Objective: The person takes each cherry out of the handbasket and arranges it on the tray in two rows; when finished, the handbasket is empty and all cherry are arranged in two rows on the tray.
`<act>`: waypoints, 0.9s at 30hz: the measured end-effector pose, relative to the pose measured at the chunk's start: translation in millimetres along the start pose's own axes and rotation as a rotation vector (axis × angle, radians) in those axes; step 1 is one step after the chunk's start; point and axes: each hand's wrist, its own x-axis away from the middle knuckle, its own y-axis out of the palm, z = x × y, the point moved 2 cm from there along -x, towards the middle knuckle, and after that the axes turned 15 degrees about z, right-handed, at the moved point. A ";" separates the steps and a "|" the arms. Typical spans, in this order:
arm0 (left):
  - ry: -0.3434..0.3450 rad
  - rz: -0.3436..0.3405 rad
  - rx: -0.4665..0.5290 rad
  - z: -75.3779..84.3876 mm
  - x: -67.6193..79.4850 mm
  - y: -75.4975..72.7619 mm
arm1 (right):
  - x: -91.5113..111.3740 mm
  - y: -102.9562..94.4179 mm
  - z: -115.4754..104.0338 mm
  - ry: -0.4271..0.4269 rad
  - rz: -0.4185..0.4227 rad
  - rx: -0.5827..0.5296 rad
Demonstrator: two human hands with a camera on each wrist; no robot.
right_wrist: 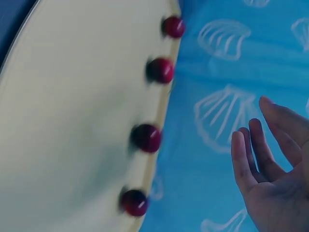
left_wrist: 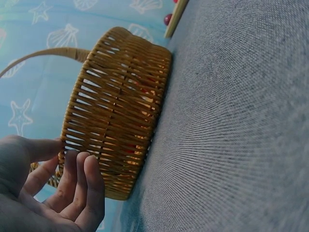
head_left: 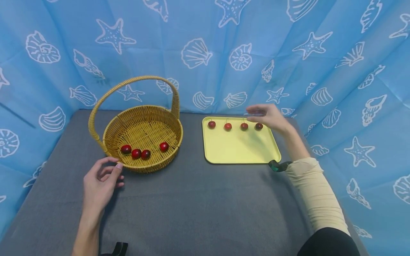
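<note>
A round woven basket (head_left: pixel 153 167) with a tall arched handle stands on the left, several dark red cherries (head_left: pixel 136 154) lying inside. At its near left edge my left hand (head_left: pixel 101 179) pinches the rim between thumb and index finger; its other fingers are bent beside the outer wall (left_wrist: pixel 111 111). On the right, a yellow tray (head_left: pixel 237 149) bears several cherries (head_left: pixel 227 126) in a row along its far edge, stems upward on some. My right hand (head_left: pixel 269 116) hovers over the tray's far right corner. Its fingers are spread from the thumb, with nothing between them (right_wrist: pixel 275 179).
A grey cloth (head_left: pixel 192 202) covers the table. Behind and to the right hangs a blue curtain (head_left: pixel 205 81) printed with white shells and starfish, close to the tray's far edge. Dark straps (head_left: pixel 279 166) sit near both wrists.
</note>
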 end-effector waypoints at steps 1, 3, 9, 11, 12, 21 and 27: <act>0.001 0.001 -0.001 0.2 0.0 0.3 | 1.1 2.5 -6.1 -0.001 -0.005 -0.014; 0.002 0.004 -0.003 0.2 0.0 0.8 | 3.4 8.6 -17.9 -0.003 -0.021 -0.046; 0.003 0.013 -0.009 0.3 -0.2 2.1 | 6.6 29.5 -44.9 -0.077 -0.067 -0.075; 0.001 0.011 -0.008 0.2 -0.4 2.0 | 6.5 37.5 -51.6 -0.106 -0.081 -0.078; 0.000 0.010 -0.005 0.1 -0.5 1.8 | 6.1 41.6 -54.5 -0.121 -0.087 -0.076; 0.005 -0.003 0.013 1.0 -0.2 0.5 | 6.6 83.0 -85.7 -0.224 -0.210 -0.152; 0.003 0.001 0.021 0.6 1.5 -0.6 | 5.6 113.2 -108.6 -0.319 -0.277 -0.215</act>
